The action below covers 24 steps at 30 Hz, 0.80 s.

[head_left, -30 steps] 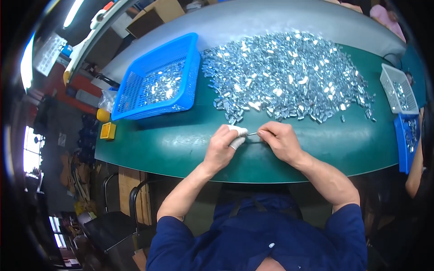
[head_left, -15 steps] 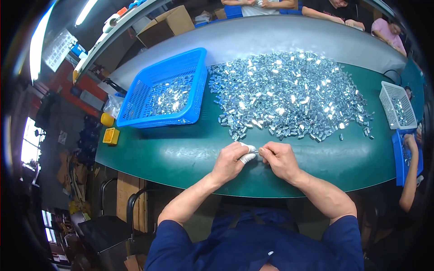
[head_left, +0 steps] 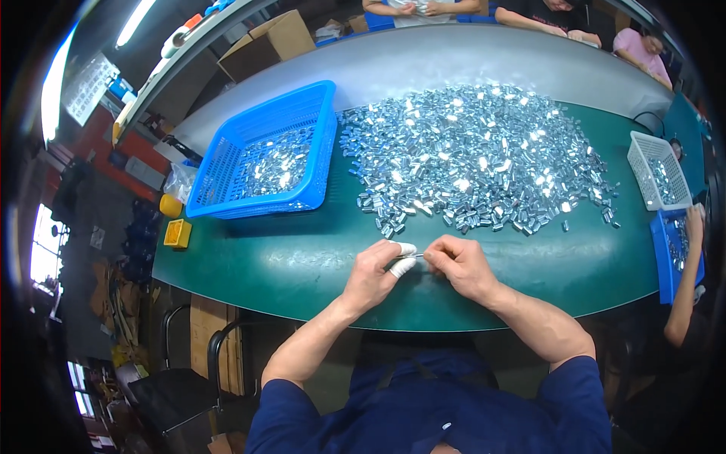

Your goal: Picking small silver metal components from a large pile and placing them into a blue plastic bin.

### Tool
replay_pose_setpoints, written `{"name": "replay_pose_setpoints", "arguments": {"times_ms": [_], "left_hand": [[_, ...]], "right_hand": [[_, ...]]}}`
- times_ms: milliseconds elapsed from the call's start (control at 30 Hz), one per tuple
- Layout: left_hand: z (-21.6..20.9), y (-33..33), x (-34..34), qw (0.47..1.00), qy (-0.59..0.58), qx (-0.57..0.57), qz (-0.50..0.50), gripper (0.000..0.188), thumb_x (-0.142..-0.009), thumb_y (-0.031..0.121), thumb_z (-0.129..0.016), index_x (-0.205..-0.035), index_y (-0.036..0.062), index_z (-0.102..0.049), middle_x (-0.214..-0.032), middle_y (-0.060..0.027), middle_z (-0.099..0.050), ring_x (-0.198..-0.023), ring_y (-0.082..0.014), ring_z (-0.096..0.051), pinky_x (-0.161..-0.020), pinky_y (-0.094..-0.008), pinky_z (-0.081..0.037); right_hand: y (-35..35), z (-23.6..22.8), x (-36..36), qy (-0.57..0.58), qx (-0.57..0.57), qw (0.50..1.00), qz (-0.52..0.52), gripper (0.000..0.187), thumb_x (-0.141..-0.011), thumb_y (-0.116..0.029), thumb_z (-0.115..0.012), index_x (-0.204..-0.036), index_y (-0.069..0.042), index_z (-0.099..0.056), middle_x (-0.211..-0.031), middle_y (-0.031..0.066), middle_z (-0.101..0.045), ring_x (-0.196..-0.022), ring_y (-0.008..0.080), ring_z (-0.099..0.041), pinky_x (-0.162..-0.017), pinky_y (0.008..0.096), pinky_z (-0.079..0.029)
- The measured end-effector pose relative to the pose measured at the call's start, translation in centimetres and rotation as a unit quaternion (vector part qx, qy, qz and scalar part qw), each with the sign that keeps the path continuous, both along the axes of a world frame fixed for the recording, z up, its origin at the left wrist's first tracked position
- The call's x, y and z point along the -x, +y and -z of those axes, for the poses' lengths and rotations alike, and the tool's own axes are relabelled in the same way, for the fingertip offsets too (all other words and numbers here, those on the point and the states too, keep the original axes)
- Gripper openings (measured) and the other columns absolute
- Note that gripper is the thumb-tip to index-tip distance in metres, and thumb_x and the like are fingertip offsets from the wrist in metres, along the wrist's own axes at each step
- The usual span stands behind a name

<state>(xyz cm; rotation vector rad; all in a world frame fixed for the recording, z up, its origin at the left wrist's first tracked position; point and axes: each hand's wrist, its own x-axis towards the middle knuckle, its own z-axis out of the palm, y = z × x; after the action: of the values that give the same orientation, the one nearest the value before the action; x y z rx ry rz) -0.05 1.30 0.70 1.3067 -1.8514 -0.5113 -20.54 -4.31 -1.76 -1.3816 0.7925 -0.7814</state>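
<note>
My left hand (head_left: pixel 372 274) is just over the green tabletop, with white covers on its thumb and forefinger tips. Between those tips and my right hand (head_left: pixel 463 266) is a small, thin metal piece (head_left: pixel 414 256); its exact kind is too small to make out. The right thumb and forefinger pinch its right end, while the covered left fingertips close around its left side. Beyond both hands spreads a wide heap of small shiny metal parts (head_left: pixel 476 159).
A large blue basket (head_left: pixel 261 206) with similar parts stands at left, beside a small yellow box (head_left: pixel 177 234). At right are a white basket (head_left: pixel 643 170) and a blue bin (head_left: pixel 665 265), where another person's hand (head_left: pixel 695 218) reaches. More people sit beyond the grey partition (head_left: pixel 378 60).
My left thumb and forefinger have spread a little around the metal piece, and more of it shows. The other person's hand at the right bin has moved up to its far edge.
</note>
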Motion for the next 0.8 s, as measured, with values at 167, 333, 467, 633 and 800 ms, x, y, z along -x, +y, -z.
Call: {"name": "replay_pose_setpoints", "arguments": {"times_ms": [167, 333, 467, 633, 800], "left_hand": [[0.0, 0.3, 0.2, 0.999, -0.022, 0.042, -0.013, 0.020, -0.083, 0.005, -0.081, -0.102, 0.0015, -0.074, -0.089, -0.0121, -0.072, -0.080, -0.0279, -0.068, -0.070, -0.0368, -0.053], [-0.6, 0.7, 0.0, 0.994, -0.071, 0.078, -0.002, 0.021, -0.079, 0.002, -0.082, -0.098, 0.0024, -0.073, -0.090, -0.0110, -0.073, -0.082, -0.0274, -0.069, -0.072, -0.0374, -0.054], [-2.9, -0.3, -3.4, 0.977, -0.129, 0.167, -0.040, 0.021, -0.077, 0.001, -0.083, -0.096, 0.0042, -0.074, -0.093, -0.0102, -0.074, -0.085, -0.0272, -0.070, -0.075, -0.0375, -0.056], [-10.8, -3.5, -11.8, 0.868, -0.274, 0.307, -0.278, 0.024, -0.085, 0.004, -0.077, -0.109, 0.0010, -0.071, -0.102, -0.0166, -0.072, -0.094, -0.0341, -0.067, -0.089, -0.0438, -0.052], [-6.2, -3.1, -7.4, 0.957, -0.214, 0.156, -0.114, 0.024, -0.084, 0.007, -0.078, -0.108, 0.0068, -0.073, -0.105, -0.0125, -0.072, -0.099, -0.0309, -0.067, -0.090, -0.0410, -0.053]], "right_hand": [[0.0, -0.7, 0.4, 0.060, 0.173, 0.983, 0.012, 0.038, -0.105, -0.031, -0.061, -0.082, -0.001, -0.071, -0.066, 0.0039, -0.066, -0.060, 0.0083, -0.060, -0.053, 0.0281, -0.045], [0.3, -0.5, 0.8, 0.049, 0.012, 0.998, -0.029, 0.044, -0.105, -0.035, -0.059, -0.079, -0.002, -0.070, -0.061, 0.0026, -0.063, -0.055, 0.0077, -0.057, -0.051, 0.0272, -0.043], [-0.7, 0.6, 0.9, 0.001, -0.020, 0.999, 0.040, 0.047, -0.105, -0.038, -0.058, -0.076, -0.002, -0.068, -0.060, 0.0015, -0.061, -0.053, 0.0074, -0.055, -0.050, 0.0253, -0.043], [-1.2, -0.2, 1.3, -0.048, -0.054, 0.993, 0.090, 0.043, -0.106, -0.035, -0.058, -0.078, -0.003, -0.066, -0.063, 0.0006, -0.061, -0.056, 0.0065, -0.053, -0.052, 0.0226, -0.043], [-2.0, -0.3, 1.6, -0.039, -0.028, 0.995, 0.091, 0.042, -0.106, -0.035, -0.059, -0.080, -0.003, -0.067, -0.064, 0.0004, -0.061, -0.057, 0.0062, -0.054, -0.053, 0.0228, -0.043]]}}
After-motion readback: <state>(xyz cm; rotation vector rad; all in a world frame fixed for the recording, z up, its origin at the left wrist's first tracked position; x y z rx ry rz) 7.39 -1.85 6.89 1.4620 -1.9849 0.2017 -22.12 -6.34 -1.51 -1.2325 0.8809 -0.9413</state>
